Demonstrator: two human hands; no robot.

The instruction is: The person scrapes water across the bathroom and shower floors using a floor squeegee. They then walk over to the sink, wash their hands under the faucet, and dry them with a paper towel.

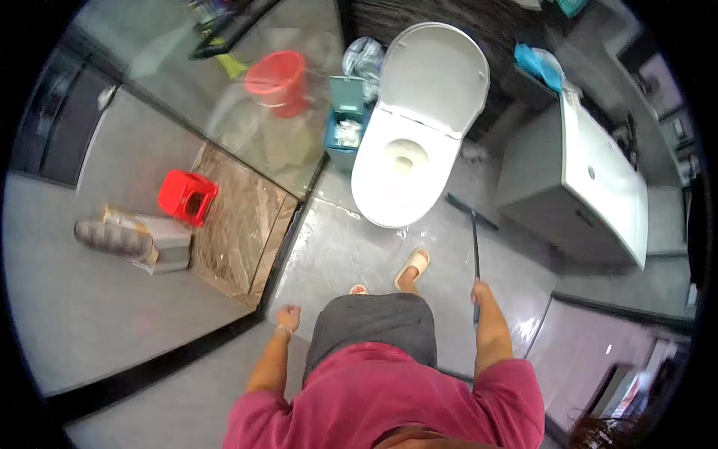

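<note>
My right hand (481,291) is wrapped around the handle of a floor squeegee (476,251). Its long, thin dark head lies on the wet grey floor, between the toilet and the sink cabinet. My left hand (289,317) hangs at my left side by the dark shower threshold, fingers loosely curled, with nothing visible in it. Straight ahead stands a white toilet (370,176) with its lid raised. Below it are my feet in beige slippers (413,263), one partly hidden by my shorts.
Beside the toilet stands an open-lidded teal bin (342,157) with white waste inside. A red bucket (278,84) shows through the glass. In the shower area are a red stool (187,196) and a box (170,245). At right is a white sink (604,179) on a cabinet.
</note>
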